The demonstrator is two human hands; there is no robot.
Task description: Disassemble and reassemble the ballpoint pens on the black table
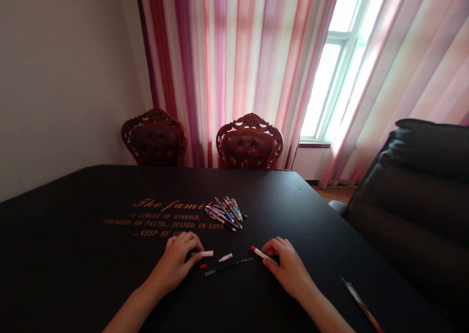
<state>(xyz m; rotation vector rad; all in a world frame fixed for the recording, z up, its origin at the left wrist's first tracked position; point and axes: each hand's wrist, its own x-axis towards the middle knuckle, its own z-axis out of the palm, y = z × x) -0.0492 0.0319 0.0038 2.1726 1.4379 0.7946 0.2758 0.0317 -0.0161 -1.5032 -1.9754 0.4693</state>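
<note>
My left hand (183, 256) rests low over the dark table, its fingers closed on a white pen barrel (207, 253) that points right. In my right hand (284, 262) is a white pen part with a red end (258, 251), pinched between thumb and fingers and pointing up and left. Between the hands lie a short white pen piece (225, 258), a dark ink refill (229, 266) with a clear end, and a small red cap-like piece (203, 266) close to my left fingertips. How far the held parts reach into each palm is hidden.
A pile of patterned pens (225, 212) lies beyond my hands. One more pen (361, 303) is at the lower right of the table (91, 274), which bears gold lettering. Two carved chairs (250, 145) stand behind it, and a black leather seat (414, 201) is on the right.
</note>
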